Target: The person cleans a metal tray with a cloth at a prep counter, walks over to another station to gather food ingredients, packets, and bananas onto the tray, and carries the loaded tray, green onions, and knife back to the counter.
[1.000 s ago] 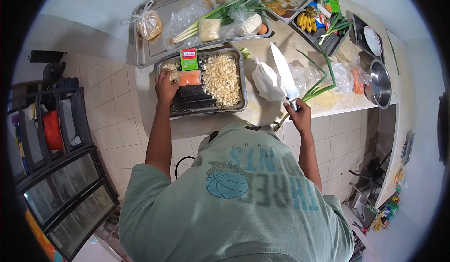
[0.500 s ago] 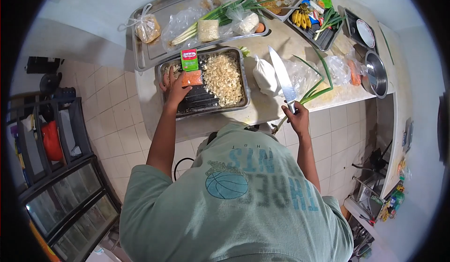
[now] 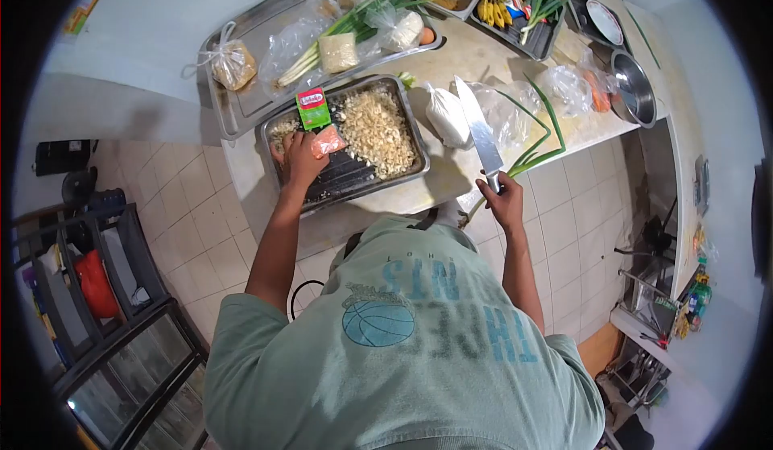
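Note:
My right hand (image 3: 503,198) is closed round the handle of a large kitchen knife (image 3: 481,134), its broad blade pointing away from me over the counter. At the left, my left hand (image 3: 301,163) reaches into a dark metal tray (image 3: 346,178). Its fingers are closed on a small clear packet of orange contents (image 3: 328,141); some fingertips are hidden behind it. Beside the packet lies a green and red sachet (image 3: 313,109). Chopped pale pieces (image 3: 378,128) fill the tray's right side, with a smaller heap (image 3: 282,130) at its left end.
A larger tray (image 3: 228,121) behind holds spring onions (image 3: 318,53), bagged food and an egg (image 3: 427,36). Right of my tray stand a white bag (image 3: 448,120) and long green leaves (image 3: 555,132) near the counter edge. Bananas (image 3: 494,11) and a steel bowl (image 3: 636,88) are farther off.
My left hand has taken hold of the orange packet, which now sits tilted in its fingers. The knife stays in my right hand. The whole view has shifted slightly.

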A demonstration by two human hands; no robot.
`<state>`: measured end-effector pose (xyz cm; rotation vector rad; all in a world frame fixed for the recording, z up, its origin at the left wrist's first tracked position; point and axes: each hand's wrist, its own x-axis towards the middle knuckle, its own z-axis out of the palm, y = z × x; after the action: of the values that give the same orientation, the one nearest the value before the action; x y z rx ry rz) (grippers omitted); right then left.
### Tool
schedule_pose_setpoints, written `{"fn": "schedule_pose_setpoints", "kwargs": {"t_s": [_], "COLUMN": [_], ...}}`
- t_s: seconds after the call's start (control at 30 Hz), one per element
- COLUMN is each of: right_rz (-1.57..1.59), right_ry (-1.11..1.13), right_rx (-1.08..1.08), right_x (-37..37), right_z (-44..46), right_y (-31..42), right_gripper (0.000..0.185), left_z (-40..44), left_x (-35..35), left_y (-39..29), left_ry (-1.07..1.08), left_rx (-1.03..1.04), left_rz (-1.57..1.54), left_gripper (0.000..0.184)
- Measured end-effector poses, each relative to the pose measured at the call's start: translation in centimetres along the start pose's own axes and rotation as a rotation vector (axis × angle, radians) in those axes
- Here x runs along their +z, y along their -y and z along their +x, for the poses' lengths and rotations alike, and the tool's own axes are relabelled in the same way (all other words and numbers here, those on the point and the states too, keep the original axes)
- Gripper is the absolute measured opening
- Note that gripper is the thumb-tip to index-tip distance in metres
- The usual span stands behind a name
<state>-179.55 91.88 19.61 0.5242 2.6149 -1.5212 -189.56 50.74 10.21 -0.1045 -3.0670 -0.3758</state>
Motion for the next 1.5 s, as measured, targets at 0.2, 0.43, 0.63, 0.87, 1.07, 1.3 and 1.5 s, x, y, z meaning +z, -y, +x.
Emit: {"fn": "schedule_pose_setpoints", "kwargs": {"t_s": [0.2, 0.43, 0.63, 0.87, 1.07, 1.3, 1.5], "right_rz": [-0.01, -0.021, -0.034, 0.028, -0.001, 0.045, 0.036], "right_ry": [0.033, -0.022, -0.033, -0.028, -0.054, -0.008, 0.02], "right_rx": [0.027, -0.023, -0.018, -0.03, -0.019, -0.02, 0.04], "right_x": [1.4, 0.1, -1.2, -0.8, -2.0, 0.1, -1.6], "right_z": [-0.6, 0.8, 0.9, 1.2, 1.7, 2.6, 1.7], "right_y": [-1.7, -0.9, -1.1, -0.8, -0.2, -3.9, -0.3], "right_gripper": [0.03, 0.032, 0.032, 0.033, 0.031, 0.032, 0.027], "left_z": [-1.0, 0.3, -0.4, -1.1, 1.5, -1.5, -0.6], "left_x": [-0.3, -1.8, -2.2, 0.5, 1.4, 0.4, 2.0], "left_y": [0.7, 0.2, -0.4, 2.7, 1.8, 1.6, 1.1], "left_ry": [0.207, 0.477, 0.543, 0.535, 0.6, 0.471, 0.262], "left_rx": [-0.305, -0.565, -0.608, -0.869, -0.903, -0.836, -0.449], "left_rz": [-0.468, -1.809, -2.066, -2.147, -1.921, -1.353, -0.541], "left_gripper": [0.037, 0.045, 0.05, 0.048, 0.055, 0.068, 0.065]}}
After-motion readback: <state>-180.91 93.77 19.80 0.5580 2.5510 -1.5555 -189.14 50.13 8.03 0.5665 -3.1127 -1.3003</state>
